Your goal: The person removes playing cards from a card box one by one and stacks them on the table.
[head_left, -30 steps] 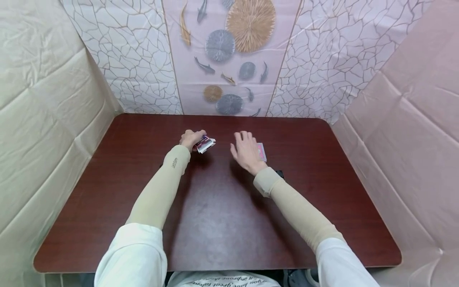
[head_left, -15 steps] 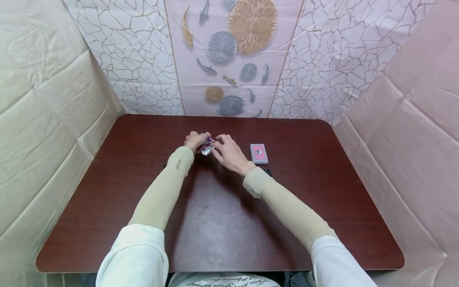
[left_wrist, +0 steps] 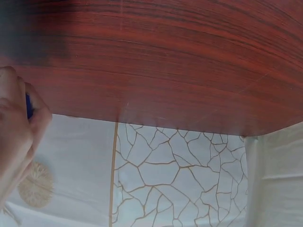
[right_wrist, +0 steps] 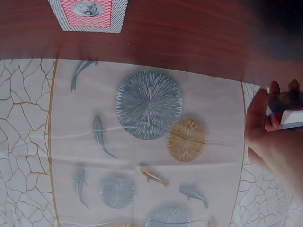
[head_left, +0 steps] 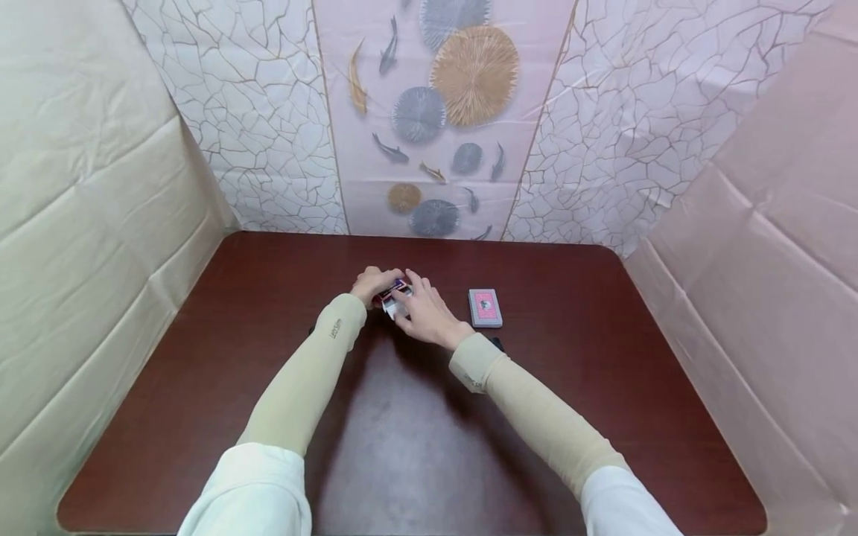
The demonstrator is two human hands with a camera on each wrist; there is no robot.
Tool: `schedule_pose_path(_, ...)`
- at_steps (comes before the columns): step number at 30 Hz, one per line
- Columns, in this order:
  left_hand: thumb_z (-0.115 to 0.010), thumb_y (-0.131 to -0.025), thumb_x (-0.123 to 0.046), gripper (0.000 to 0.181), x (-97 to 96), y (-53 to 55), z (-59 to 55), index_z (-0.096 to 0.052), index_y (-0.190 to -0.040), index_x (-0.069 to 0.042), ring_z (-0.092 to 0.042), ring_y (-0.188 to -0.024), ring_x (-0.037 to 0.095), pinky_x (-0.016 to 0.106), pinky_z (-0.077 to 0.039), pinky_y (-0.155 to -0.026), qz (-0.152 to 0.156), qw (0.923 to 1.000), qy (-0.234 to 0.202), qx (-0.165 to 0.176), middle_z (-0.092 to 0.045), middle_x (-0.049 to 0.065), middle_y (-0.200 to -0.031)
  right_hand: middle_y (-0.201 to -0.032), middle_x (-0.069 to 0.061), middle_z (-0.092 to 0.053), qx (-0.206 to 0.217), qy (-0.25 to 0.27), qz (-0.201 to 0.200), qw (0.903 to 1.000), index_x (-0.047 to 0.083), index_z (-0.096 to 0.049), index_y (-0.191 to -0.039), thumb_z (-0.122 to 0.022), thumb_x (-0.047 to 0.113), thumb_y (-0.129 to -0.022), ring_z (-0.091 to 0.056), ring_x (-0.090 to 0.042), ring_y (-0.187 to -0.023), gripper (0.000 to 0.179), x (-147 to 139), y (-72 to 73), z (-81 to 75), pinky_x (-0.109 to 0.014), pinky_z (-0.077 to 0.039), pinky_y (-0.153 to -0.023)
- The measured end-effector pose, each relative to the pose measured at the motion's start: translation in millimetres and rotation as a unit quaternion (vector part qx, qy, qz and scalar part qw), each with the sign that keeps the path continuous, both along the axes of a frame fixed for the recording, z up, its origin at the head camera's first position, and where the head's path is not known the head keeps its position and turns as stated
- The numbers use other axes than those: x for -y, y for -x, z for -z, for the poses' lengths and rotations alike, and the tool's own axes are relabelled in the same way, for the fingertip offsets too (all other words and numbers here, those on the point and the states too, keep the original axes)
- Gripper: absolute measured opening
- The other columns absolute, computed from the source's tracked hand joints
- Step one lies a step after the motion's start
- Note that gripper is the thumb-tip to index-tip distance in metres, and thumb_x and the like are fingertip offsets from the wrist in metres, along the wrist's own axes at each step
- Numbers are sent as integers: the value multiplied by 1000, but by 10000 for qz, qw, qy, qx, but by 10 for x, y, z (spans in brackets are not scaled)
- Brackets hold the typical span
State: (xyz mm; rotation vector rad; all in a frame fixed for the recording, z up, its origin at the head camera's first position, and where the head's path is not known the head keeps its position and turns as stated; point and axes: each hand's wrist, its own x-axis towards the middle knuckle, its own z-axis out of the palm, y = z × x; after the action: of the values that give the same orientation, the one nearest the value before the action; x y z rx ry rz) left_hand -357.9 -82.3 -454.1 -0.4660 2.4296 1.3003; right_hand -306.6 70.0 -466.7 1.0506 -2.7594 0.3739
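My left hand (head_left: 375, 286) grips a small card box (head_left: 395, 307) above the far middle of the table. The box is dark purple and red, with a white flap at its near end. My right hand (head_left: 430, 318) reaches in from the right, its fingers and thumb around that flapped end. In the right wrist view, the white flap (right_wrist: 291, 119) lies close against this hand. Only a blue edge of the box (left_wrist: 29, 106) shows past the left hand in the left wrist view. To the right lies a deck of playing cards (head_left: 485, 307), pink-patterned back up.
The dark red-brown wooden table (head_left: 570, 417) has rounded corners. A patterned cloth wall (head_left: 429, 134) rises behind its far edge, and pale cloth (head_left: 100, 223) hangs along both sides. A small black item (head_left: 497, 344) shows beside the right wrist.
My right hand has moved left from beside the deck to the card box, uncovering the deck. The left hand keeps holding the box. The head view has tilted up slightly.
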Motion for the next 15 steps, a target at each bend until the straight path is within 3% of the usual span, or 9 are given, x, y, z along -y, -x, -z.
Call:
schedule_pose_path(9,-58,-88,-47,60,42,-67,52,-48,-128,-4,-59,-94,27,49,-58,-83,563,9972,-490,0,-53,18,-122,-157,-29,-12,682,-728,394,9942,14,-58,-128,-58,32,-94,-44,-41,-122,38,46,-48,26,-52,-49,-92)
schedule_pose_path(15,-55,-95,-42,51,150,-99,109,-48,-123,-1,-63,-74,21,38,-59,-64,678,9865,-1486,-72,-57,11,-98,-158,-27,-10,627,-661,154,9957,14,-63,-122,-60,29,-95,-47,-41,-118,32,75,-50,11,-51,-51,-88)
